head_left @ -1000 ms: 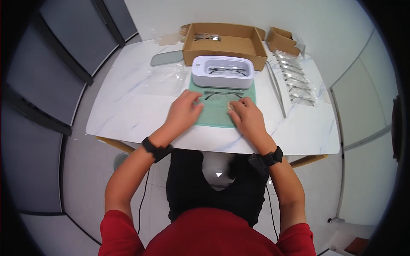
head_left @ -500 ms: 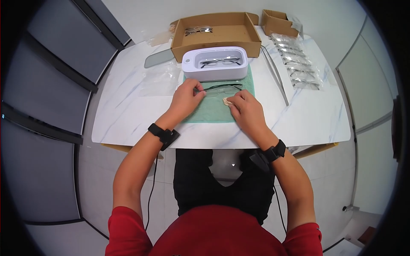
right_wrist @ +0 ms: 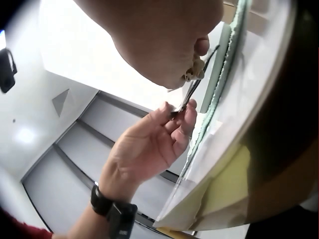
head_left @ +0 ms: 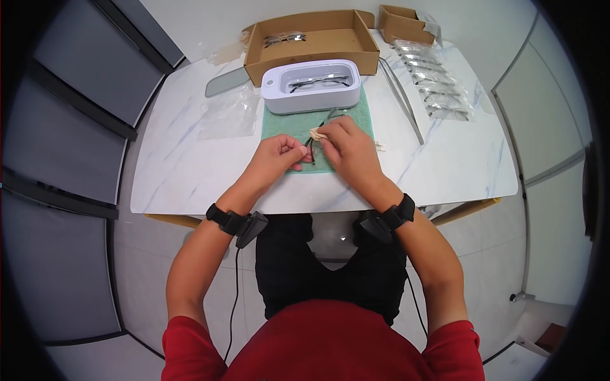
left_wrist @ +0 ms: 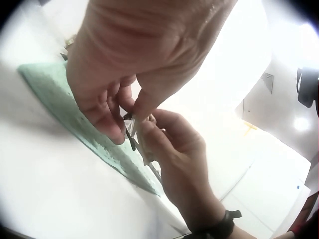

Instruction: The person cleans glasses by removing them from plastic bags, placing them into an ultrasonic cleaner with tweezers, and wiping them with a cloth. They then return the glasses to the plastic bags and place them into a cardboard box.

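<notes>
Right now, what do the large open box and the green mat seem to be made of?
The large open box looks like matte cardboard: plain brown, with folded walls. The green mat seems dull cloth, perhaps towelling, from its fuzzy edge.

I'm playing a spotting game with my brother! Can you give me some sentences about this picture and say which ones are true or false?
1. The left hand is pinching a pair of glasses. True.
2. The white tub has nothing inside. False: glasses lie inside the white tub.
3. The right hand holds a small beige wad. True.
4. The big cardboard tray is closer to the person than the white tub. False: the big cardboard tray is behind the white tub.
5. The green towel hangs on the wall. False: the green towel lies on the table.
</notes>
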`<state>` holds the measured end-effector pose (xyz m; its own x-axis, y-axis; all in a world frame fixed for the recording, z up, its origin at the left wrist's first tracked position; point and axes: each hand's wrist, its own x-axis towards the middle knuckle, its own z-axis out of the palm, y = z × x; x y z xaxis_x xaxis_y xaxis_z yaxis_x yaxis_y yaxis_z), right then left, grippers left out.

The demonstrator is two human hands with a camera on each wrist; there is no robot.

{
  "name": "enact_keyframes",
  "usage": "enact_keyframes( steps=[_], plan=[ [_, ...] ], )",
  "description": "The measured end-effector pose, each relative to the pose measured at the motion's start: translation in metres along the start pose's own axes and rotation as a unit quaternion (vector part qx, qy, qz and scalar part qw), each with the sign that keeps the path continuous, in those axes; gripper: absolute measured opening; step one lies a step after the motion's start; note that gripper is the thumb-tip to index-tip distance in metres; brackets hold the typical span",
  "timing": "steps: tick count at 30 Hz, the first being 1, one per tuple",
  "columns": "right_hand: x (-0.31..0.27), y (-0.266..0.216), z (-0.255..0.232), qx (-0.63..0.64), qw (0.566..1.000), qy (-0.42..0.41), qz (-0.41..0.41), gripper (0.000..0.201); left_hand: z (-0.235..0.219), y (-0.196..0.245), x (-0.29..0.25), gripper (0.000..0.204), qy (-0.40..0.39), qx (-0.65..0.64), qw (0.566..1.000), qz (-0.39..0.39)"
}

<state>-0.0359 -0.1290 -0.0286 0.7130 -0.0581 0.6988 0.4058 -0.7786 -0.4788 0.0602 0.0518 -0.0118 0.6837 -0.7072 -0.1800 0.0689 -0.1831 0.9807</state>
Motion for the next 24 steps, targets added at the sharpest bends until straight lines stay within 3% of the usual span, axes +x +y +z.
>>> enact_keyframes(
  steps=[2,4,7,11,15,18,21,24],
  plan=[
    [-0.003,-0.003,-0.003,0.012,0.999,-0.005,0.029,0.021,0.001,0.002,-0.003,0.013,-0.003,-0.031,0.999,-0.012],
    [-0.009,-0.007,-0.002,0.008,1.0,-0.024,0.007,0.018,0.002,-0.004,-0.002,0.012,0.003,-0.066,0.998,-0.021],
    [-0.011,0.0,-0.004,-0.008,0.997,-0.019,0.07,0.018,0.005,-0.001,-0.009,0.012,0.002,-0.132,0.99,-0.049],
    [-0.015,-0.013,-0.018,-0.018,0.996,-0.08,-0.014,0.017,0.003,0.001,-0.014,0.011,0.018,-0.142,0.987,-0.07],
    [-0.001,0.008,-0.031,-0.045,0.999,0.005,0.029,0.016,0.004,0.009,-0.025,0.01,0.0,-0.154,0.986,-0.066],
    [0.002,0.016,-0.034,-0.029,0.998,0.022,0.051,0.015,0.005,0.012,-0.028,0.011,-0.003,-0.16,0.985,-0.061],
    [0.002,0.021,-0.033,0.01,0.988,0.088,0.127,0.015,0.003,0.008,-0.031,0.011,-0.001,-0.187,0.981,-0.059],
    [-0.002,0.033,-0.032,0.193,0.935,0.097,0.28,0.018,0.0,0.0,-0.033,0.011,-0.005,-0.243,0.968,-0.068]
  ],
)
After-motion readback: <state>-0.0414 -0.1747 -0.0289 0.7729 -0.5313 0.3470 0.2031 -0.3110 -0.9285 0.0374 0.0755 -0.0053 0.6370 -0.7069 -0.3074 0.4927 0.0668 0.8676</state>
